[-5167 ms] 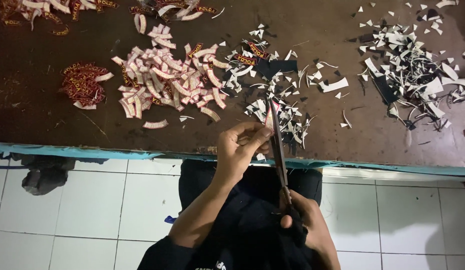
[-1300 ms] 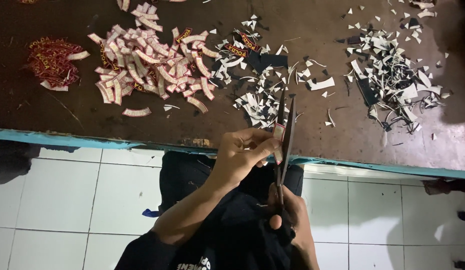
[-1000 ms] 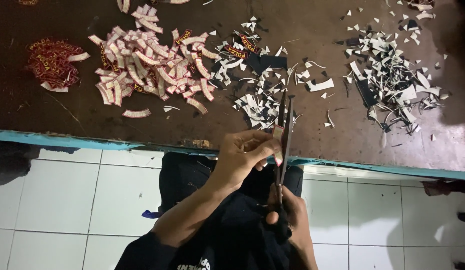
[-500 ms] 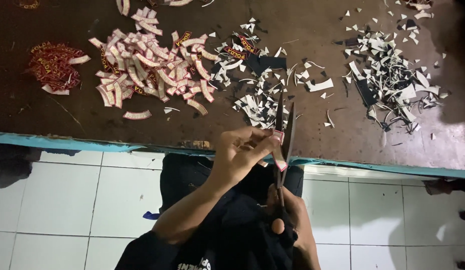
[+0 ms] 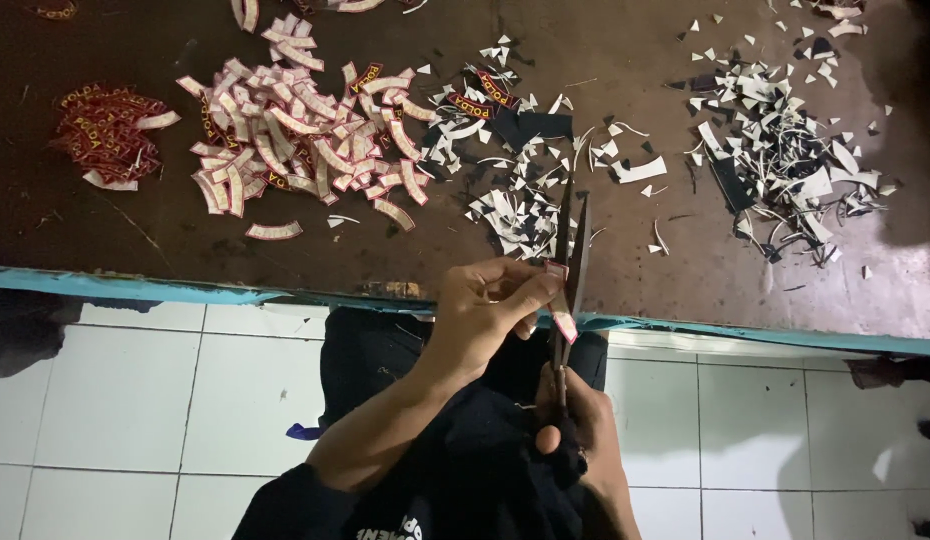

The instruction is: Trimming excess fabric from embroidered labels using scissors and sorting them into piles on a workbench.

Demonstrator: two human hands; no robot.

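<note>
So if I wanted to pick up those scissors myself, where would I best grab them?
Probably by the handle loops at the near end, where the right hand grips them now, coming from the body side. The scissors point away toward the table, blades slightly parted around the curved patch pinched by the left hand, so the far end is sharp.

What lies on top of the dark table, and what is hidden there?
On the table: a pile of pink patches, a red heap and white scraps. Whatever lies beneath the piles is covered.
</note>
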